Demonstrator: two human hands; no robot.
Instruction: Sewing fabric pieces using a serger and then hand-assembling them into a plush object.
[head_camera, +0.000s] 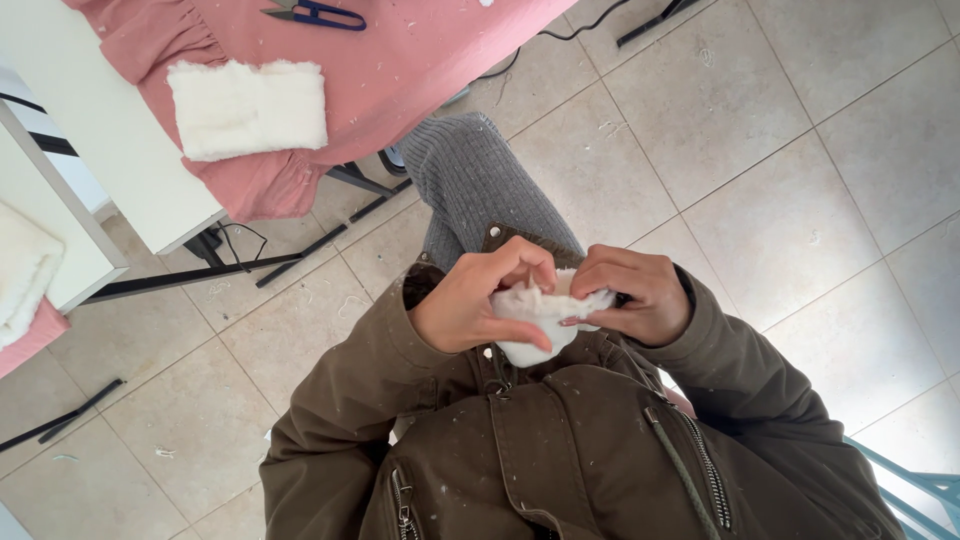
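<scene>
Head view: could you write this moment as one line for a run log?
left hand: holds white fluffy piece | right hand: pinches same piece | scissors: on pink cloth, untouched

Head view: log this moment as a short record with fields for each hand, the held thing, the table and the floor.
left hand: left hand grips the small white fluffy fabric piece from its left side
right hand: right hand pinches the same piece from the right
table: pink cloth bears a white fleecy rectangular pad and blue-handled scissors
clothing: olive-brown jacket, grey ribbed knit trousers
floor: beige tiles with white fluff scraps
</scene>
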